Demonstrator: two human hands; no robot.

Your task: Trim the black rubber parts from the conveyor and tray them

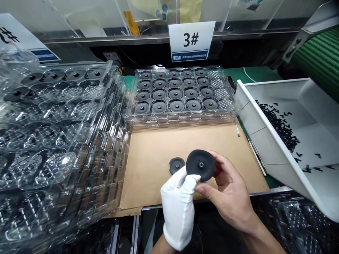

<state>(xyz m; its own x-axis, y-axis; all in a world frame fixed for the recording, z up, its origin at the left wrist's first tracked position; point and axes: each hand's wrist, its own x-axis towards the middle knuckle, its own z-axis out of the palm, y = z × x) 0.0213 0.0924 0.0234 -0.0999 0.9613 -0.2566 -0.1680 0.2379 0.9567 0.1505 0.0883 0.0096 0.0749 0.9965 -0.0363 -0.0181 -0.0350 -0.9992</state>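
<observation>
Currently aloft: a dark disc (200, 165) with a small central hub, held over the brown cardboard (148, 148).
White-gloved left hand (178, 210): pinching the disc's lower left edge.
Bare right hand (233, 194): gripping the same disc at its right side, thumb at the lower edge.
On the cardboard: a second disc (177, 165), just beside the glove.
Behind: a clear tray (221, 93) carrying rows of similar discs, below the "3#" sign (192, 41).
Far right: a white bin (315, 130) with small black parts (284, 130).

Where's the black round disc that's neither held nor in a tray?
Head view: the loose disc lies below centre on brown cardboard, just left of the held black disc.
</observation>
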